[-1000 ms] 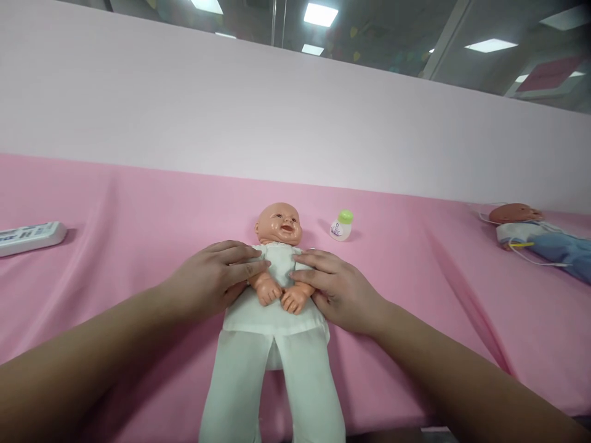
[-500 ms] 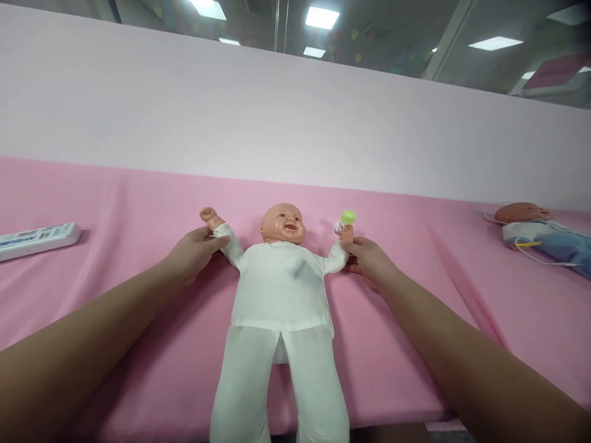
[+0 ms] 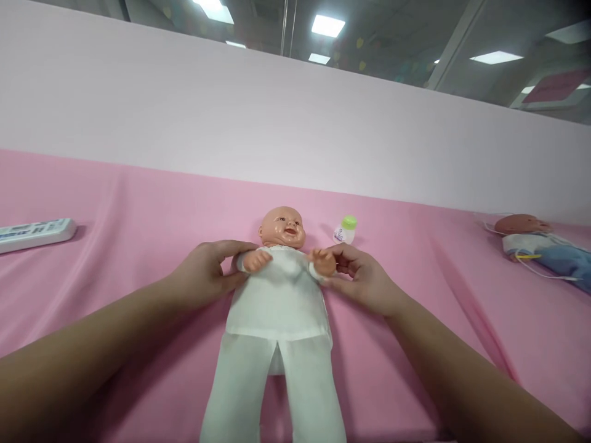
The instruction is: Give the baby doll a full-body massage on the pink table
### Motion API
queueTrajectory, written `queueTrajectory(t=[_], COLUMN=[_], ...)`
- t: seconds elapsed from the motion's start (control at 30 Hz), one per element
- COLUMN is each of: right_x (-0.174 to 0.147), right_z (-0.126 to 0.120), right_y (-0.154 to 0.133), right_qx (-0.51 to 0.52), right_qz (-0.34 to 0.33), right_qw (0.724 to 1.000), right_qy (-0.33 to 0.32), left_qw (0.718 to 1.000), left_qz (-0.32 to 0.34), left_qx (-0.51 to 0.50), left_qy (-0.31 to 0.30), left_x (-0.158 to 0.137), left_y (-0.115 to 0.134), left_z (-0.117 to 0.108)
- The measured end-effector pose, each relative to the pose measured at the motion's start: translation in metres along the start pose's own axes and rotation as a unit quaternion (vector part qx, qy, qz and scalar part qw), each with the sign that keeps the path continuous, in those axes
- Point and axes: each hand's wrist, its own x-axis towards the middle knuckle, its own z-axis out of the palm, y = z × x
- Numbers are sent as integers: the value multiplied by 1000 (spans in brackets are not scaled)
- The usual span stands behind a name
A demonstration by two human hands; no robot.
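A baby doll [image 3: 279,301] in a white top and trousers lies on its back, its head toward the wall. My left hand [image 3: 210,271] is closed around the doll's arm on the left, near the wrist. On the other side, my right hand [image 3: 362,277] grips the doll's other arm at the sleeve end. Both doll arms are bent, with the little hands held over the upper chest. Just beyond my right hand stands a small white bottle with a green cap [image 3: 346,229], touched by neither hand.
Pink cloth [image 3: 138,215] covers the table, with a pale wall panel [image 3: 277,123] behind it. At the far left lies a long white device [image 3: 37,234]. A second doll in blue and white [image 3: 549,243], with thin tubing, lies at the far right.
Both doll arms have come inward and down, from spread out beside the head to bent over the chest. My hands moved in with them. The bottle now shows fully.
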Motion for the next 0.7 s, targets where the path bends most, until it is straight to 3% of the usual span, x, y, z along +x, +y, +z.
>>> queueTrajectory(t=[0.17, 0.3, 0.4, 0.47, 0.53, 0.6, 0.7], right_x=[-5, -6, -6, -5, -2, 1, 8], right_z=[0, 1, 7, 10, 9, 3, -12], right_y=[-4, -7, -8, -7, -4, 3, 21], right_qx=[-167, -232, -243, -225, -181, -122, -38], right_qz=[-126, -126, -137, -127, -78, 3, 128], right_qw=[975, 959, 956, 965, 980, 992, 984], right_qy=[-78, -105, -88, -56, -18, 31, 115], left_qw=[990, 979, 975, 982, 994, 998, 980], left_qz=[117, 162, 165, 133, 60, -43, -184], left_qx=[74, 112, 133, 119, 83, 40, -45], left_qy=[-25, -53, -67, -60, -41, -12, 62], left_x=[0, 3, 2, 1, 1, 3, 9], left_y=[-7, -10, -6, -3, -1, -4, -19], left_z=[4, 3, 1, 1, 1, 1, 0])
